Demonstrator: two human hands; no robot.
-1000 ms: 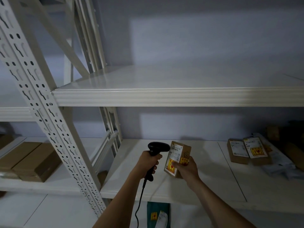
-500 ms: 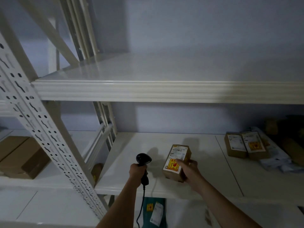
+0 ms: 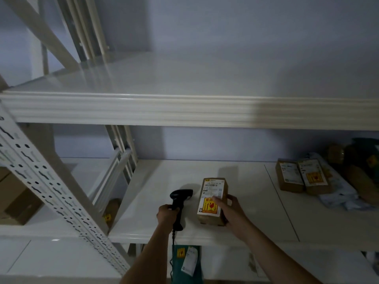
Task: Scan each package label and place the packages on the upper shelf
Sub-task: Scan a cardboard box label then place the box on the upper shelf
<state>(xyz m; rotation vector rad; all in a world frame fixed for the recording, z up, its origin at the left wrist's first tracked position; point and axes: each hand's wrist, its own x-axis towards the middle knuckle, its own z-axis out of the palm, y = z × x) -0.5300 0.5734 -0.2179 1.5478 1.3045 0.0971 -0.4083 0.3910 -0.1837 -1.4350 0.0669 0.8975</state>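
Two hands were seen low in the middle of the frame, both reaching over the front of the lower shelf (image 3: pixel 235 177). The left hand (image 3: pixel 167 214) was curled round the grip of a black handheld scanner (image 3: pixel 180 198), whose head was turned toward the right of the frame and whose cable hung down past the shelf edge. Just beside it, to the right, a brown package (image 3: pixel 213 201) was gripped by the right hand (image 3: pixel 230 212), with the thumb laid across its white label and the fingers wrapped round its right side. The package was held with its label face up and its lower end close to the shelf surface; whether it touched the shelf could not be told. A yellow and red sticker was seen on the lower part of the label.

Farther back, at the right of the frame, two more labelled brown boxes (image 3: pixel 301 177) were lying side by side on the same shelf, next to a heap of dark and pale parcels. Above everything, the upper shelf (image 3: pixel 184 83) was seen across the whole width of the frame.

Compared with half a second earlier, the package had been turned so that its label faced more squarely upward, and the scanner had been brought closer to it.
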